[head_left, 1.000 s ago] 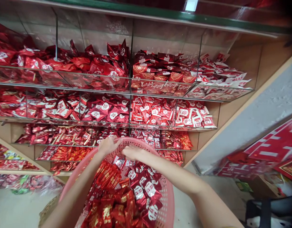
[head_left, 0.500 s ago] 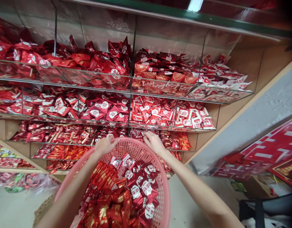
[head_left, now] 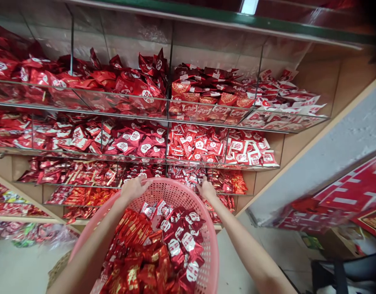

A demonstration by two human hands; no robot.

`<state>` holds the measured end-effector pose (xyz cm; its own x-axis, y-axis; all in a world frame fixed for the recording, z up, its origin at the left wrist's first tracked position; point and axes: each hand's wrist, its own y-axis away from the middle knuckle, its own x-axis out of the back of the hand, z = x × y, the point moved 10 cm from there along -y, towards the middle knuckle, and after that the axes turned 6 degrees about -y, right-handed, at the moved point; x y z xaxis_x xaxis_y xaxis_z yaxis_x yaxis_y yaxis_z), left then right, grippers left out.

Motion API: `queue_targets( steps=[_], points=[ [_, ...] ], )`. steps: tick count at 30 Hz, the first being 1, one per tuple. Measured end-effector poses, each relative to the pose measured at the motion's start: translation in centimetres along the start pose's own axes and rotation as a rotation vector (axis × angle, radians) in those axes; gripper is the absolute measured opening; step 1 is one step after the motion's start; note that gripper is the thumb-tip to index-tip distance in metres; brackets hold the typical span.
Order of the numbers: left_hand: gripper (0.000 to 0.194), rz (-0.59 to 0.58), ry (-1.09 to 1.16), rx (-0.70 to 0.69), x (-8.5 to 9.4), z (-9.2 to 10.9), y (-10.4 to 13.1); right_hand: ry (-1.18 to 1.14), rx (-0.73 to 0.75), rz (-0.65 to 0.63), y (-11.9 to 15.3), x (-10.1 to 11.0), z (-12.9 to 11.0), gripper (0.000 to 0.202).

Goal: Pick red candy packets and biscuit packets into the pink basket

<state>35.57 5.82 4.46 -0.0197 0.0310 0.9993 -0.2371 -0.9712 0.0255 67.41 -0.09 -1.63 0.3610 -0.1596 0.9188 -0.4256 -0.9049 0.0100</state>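
A pink perforated plastic basket (head_left: 210,228) is in front of me, with small wrapped packets in it. Some are red with gold print (head_left: 132,265), others dark red with white labels (head_left: 188,241). My left hand (head_left: 133,188) is closed on the basket's back rim at the left. Just beyond the rim on the right, my right hand (head_left: 207,190) is at a shelf compartment of small red and white packets (head_left: 188,176). Its thumb and a finger look apart, the other fingers are partly hidden, and I see nothing held in it.
Glass-fronted shelves (head_left: 114,109) rise in tiers, divided into compartments of red packets. A green-edged glass shelf (head_left: 206,12) runs across the top. To the right are a grey wall (head_left: 301,167), red and white boxes (head_left: 353,188) and a dark bag (head_left: 347,273).
My right hand has moved to the right and slightly down along the low shelf compartment, uncovering packets there. My left hand and the basket stay nearly in place.
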Motion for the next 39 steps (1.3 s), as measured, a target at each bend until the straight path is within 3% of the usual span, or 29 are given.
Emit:
queue_targets(
  steps=[8, 13, 15, 18, 21, 24, 28, 32, 36, 39],
  points=[
    [0.061, -0.010, 0.010, 0.029, -0.2, -0.7, 0.1, -0.037, 0.031, 0.089, 1.3, 1.0, 0.1, 0.047],
    [0.061, -0.010, 0.003, 0.019, -0.3, -0.4, 0.1, -0.056, 0.094, 0.174, 2.5, 4.0, -1.4, 0.049],
    [0.062, -0.009, 0.011, 0.019, -0.4, -0.4, 0.2, -0.079, 0.174, 0.208, 3.6, 5.5, -2.8, 0.050],
    [0.062, -0.007, 0.012, 0.029, -0.4, -0.5, 0.2, -0.139, 0.430, 0.177, 6.3, 6.9, -6.6, 0.052],
    [0.062, -0.008, 0.009, 0.025, -0.4, -0.4, 0.1, -0.125, 0.739, -0.006, 9.9, 5.5, -11.5, 0.050],
    [0.062, -0.003, 0.009, 0.011, -0.2, 0.1, 0.2, 0.008, 0.948, -0.171, 12.8, 2.1, -15.5, 0.049],
    [0.061, 0.015, 0.016, 0.001, 0.3, 0.6, 0.5, 0.189, 1.039, -0.283, 13.8, -2.7, -18.6, 0.045],
    [0.058, 0.023, 0.004, 0.006, 0.2, 0.4, 0.7, 0.254, 1.072, -0.314, 13.4, -5.7, -20.1, 0.037],
    [0.059, 0.031, 0.014, 0.002, 0.2, 0.0, 0.9, 0.242, 1.044, -0.336, 13.1, -6.5, -20.1, 0.037],
    [0.059, 0.033, 0.030, -0.002, 0.1, -0.2, 1.1, 0.101, 1.017, -0.248, 12.7, -4.0, -20.1, 0.035]
  ],
)
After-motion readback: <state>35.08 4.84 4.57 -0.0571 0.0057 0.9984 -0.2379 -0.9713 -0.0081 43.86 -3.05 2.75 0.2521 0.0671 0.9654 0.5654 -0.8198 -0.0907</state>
